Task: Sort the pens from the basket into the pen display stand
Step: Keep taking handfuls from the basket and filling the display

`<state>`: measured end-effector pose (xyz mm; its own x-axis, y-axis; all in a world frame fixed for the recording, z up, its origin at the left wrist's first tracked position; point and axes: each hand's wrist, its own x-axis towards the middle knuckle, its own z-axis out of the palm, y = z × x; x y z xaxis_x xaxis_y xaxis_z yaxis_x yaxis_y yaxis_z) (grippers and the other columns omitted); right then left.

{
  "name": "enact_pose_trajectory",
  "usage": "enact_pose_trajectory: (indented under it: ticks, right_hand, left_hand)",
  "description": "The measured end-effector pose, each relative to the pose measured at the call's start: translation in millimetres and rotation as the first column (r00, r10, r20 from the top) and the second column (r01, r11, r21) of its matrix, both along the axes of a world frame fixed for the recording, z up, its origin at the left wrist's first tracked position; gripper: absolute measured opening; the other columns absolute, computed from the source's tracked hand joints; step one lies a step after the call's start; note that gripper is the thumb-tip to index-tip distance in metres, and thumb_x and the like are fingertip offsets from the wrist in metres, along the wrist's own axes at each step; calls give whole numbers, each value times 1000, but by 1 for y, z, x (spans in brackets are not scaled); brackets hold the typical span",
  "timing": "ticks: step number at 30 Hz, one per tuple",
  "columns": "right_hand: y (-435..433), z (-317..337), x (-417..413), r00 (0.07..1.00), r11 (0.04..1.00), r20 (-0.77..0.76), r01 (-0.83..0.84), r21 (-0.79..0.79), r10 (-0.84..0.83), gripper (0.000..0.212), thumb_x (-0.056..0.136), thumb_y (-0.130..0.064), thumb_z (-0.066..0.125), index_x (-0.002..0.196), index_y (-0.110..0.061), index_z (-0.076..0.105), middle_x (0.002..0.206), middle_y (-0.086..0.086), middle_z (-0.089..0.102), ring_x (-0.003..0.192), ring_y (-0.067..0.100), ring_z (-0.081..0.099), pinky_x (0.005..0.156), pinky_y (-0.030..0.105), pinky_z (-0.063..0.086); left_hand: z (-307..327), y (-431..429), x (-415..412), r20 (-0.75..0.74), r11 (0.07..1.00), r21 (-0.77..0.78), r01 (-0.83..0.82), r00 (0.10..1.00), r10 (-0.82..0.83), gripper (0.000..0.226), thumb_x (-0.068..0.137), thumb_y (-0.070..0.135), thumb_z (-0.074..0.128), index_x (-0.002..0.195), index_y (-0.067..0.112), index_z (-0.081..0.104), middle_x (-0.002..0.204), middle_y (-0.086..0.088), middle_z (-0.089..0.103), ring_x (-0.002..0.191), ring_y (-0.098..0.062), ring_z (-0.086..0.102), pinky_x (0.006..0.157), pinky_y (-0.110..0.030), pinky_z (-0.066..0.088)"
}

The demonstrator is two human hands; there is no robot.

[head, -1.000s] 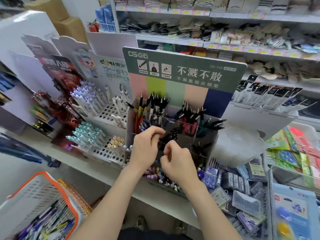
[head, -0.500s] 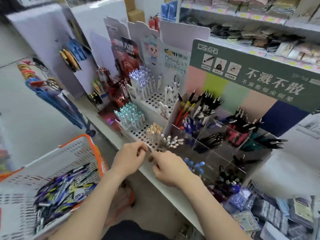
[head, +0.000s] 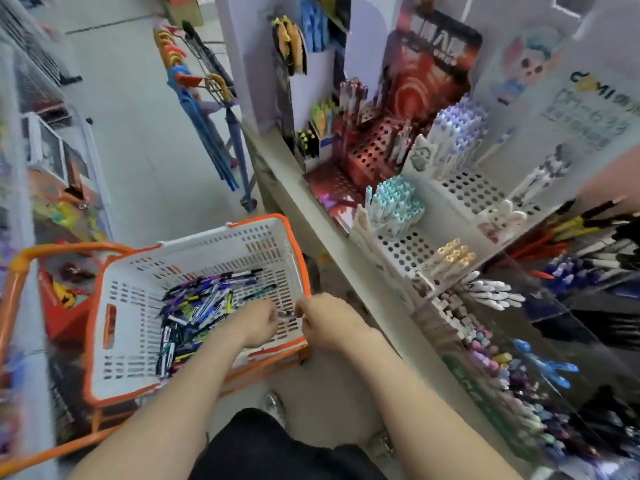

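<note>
right grip over basket edge

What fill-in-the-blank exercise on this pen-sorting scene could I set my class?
The white basket has an ____ rim. A loose pile of ____ lies inside it. The left hand and right hand are close together over the ____.
Missing words: orange; pens; basket.
</note>
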<state>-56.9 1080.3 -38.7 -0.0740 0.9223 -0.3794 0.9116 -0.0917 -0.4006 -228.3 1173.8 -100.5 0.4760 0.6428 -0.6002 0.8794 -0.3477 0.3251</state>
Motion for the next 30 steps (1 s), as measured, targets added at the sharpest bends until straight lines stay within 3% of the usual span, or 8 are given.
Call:
enact_pose_trajectory:
  ticks: [4, 8, 11, 15, 18, 21, 26, 30]
  right_hand:
    - [25, -35, -48, 988, 993, 97, -117, -29, 119, 34, 95, -9, 56, 126, -15, 67, 123, 15, 70, 116, 39, 63, 92, 43, 48]
    - [44, -76, -94, 985, 973, 56, -149, -178, 161, 25, 97, -13, 57, 119, -11, 68, 124, 18, 70, 116, 39, 66, 90, 44, 54]
    - [50, -101, -123, 983, 940, 2, -177, -292, 186, 18, 102, -19, 54, 109, -11, 68, 116, 17, 73, 108, 39, 69, 80, 43, 55]
    - [61, -128, -142, 986, 924, -23, -160, -346, 163, 30, 107, -31, 45, 112, -12, 67, 118, 17, 72, 110, 39, 67, 93, 49, 57]
    - [65, -142, -145, 987, 940, -33, -159, -302, 157, 40, 99, -40, 37, 109, -17, 69, 114, 15, 74, 104, 38, 68, 88, 48, 57]
    - [61, -151, -144, 986, 969, -16, -164, -185, 164, 33, 95, -39, 38, 90, -20, 65, 90, 9, 73, 81, 34, 67, 71, 45, 58]
    - [59, -155, -141, 986, 976, -57, -161, -146, 154, 33, 92, -43, 37, 81, -22, 61, 79, 6, 68, 73, 30, 61, 62, 40, 51]
    - [60, -157, -139, 984, 975, -72, -174, -137, 165, 30, 97, -37, 45, 82, -19, 65, 79, 6, 69, 71, 28, 56, 60, 38, 43]
  left_hand:
    - [-27, 25, -53, 13, 998, -5, -63, 998, 63, 18, 105, 23, 48, 97, 16, 64, 100, -8, 68, 91, -29, 65, 79, -45, 55]
    - [-52, 41, -89, 2, 994, -36, -103, 995, 103, 16, 104, 16, 48, 96, 19, 61, 99, -8, 65, 87, -28, 63, 67, -39, 45]
    - [-75, 49, -109, -26, 991, -68, -117, 993, 115, 18, 102, 12, 50, 107, 16, 67, 112, -9, 66, 102, -30, 64, 81, -42, 53]
    - [-116, 47, -128, -102, 989, -71, -127, 988, 120, 21, 97, 9, 62, 117, 14, 68, 121, -11, 66, 112, -34, 65, 93, -46, 56]
    - [-146, 43, -135, -178, 998, -34, -45, 983, 39, 43, 94, 19, 74, 134, 14, 59, 133, -13, 55, 121, -36, 58, 95, -48, 53]
    - [-172, 41, -135, -204, 1000, -9, 25, 979, -26, 66, 89, 27, 81, 144, 14, 46, 145, -15, 47, 130, -39, 52, 100, -49, 49]
    - [-199, 46, -119, -290, 995, -25, 101, 951, -104, 73, 93, 15, 76, 152, 12, 34, 157, -17, 34, 146, -42, 34, 108, -57, 46]
    - [-210, 55, -107, -353, 986, -61, 158, 920, -169, 66, 96, 11, 69, 153, 10, 37, 157, -17, 35, 149, -45, 26, 114, -63, 39]
